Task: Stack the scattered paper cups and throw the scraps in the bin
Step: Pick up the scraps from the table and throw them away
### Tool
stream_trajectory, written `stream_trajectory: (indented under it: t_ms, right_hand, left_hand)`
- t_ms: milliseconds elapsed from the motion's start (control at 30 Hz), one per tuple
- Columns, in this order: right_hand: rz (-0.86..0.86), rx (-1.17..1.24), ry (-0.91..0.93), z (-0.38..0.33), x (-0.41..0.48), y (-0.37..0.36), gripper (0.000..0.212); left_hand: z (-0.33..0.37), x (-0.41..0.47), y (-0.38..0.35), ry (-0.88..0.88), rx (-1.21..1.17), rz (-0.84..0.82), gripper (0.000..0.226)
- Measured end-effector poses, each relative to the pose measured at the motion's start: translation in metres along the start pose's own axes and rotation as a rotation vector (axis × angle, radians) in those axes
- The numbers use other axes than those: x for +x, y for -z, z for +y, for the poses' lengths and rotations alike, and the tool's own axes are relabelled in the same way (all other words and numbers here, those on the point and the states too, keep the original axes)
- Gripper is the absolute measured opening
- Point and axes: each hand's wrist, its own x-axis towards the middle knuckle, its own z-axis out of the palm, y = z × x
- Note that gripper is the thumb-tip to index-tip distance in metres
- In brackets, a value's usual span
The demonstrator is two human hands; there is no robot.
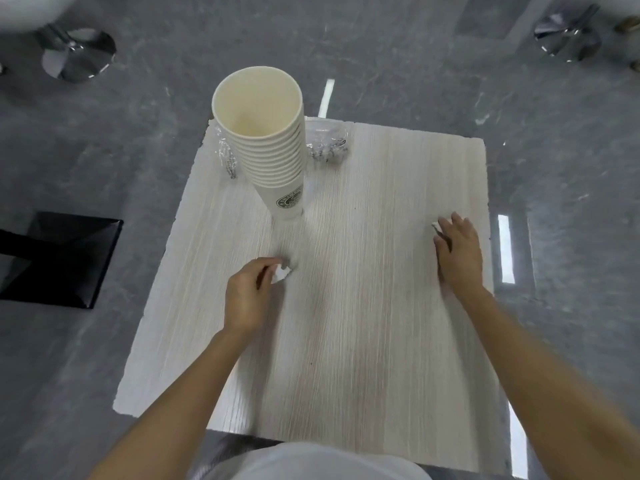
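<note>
A tall stack of cream paper cups with a green logo stands upright on the far left part of the pale wooden table. My left hand rests on the table in front of the stack, its fingers curled around a crumpled white paper scrap. My right hand lies palm down near the table's right edge, fingers over a small white scrap that peeks out at the fingertips.
Crumpled clear plastic wrap lies left of the stack, and more plastic wrap lies to its right at the far edge. A black square bin stands on the grey floor left of the table. Chrome chair bases are farther back.
</note>
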Motion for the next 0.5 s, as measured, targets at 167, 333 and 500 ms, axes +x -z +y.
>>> stream_trajectory:
  t_ms: [167,333,500]
  right_hand:
    - [0.089,0.124,-0.001,-0.005,-0.002,-0.004,0.033]
    - [0.115,0.151,0.080,-0.024,-0.001,0.002,0.021]
    - [0.030,0.227,0.139,-0.069,-0.019,-0.018,0.023]
  left_hand:
    - [0.003,-0.004,-0.002,0.054,-0.009,-0.009,0.021]
    - [0.002,-0.011,0.005,0.084,-0.053,0.003,0.022]
    - [-0.005,-0.017,0.017,0.094,-0.069,0.045,0.020]
